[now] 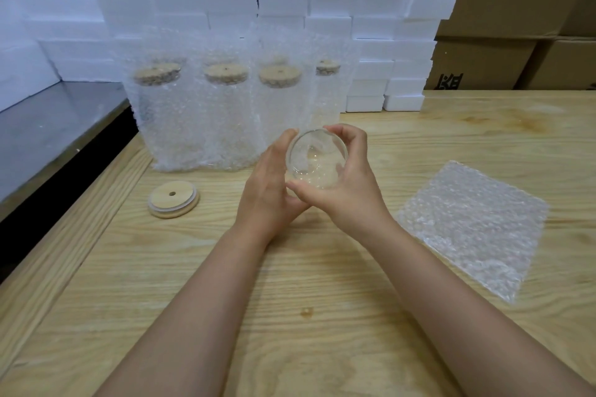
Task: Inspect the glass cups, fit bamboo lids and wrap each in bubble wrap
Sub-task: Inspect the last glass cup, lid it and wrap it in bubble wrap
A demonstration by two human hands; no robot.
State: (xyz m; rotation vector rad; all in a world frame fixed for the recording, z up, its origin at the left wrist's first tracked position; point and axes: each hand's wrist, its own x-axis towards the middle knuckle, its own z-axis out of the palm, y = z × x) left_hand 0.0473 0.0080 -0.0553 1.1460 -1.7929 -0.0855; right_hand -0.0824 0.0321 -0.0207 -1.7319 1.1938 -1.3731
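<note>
Both hands clasped one item: left hand (pixel 269 185) and right hand (pixel 350 185) curled round a bare glass cup (pixel 317 156), held above the wooden table (pixel 290 300) with its mouth tipped toward the camera.

Step judged: inspection.

Bamboo lid (pixel 173 200): loose on the table, left of the hands, not yet fitted.

Bubble wrap sheet (pixel 474 222): flat, to the right, unused.

Wrapped cups (pixel 225 113): lidded, standing behind.

Next move, likely: one hand freed to fetch the lid and seat it squarely on the rim.
</note>
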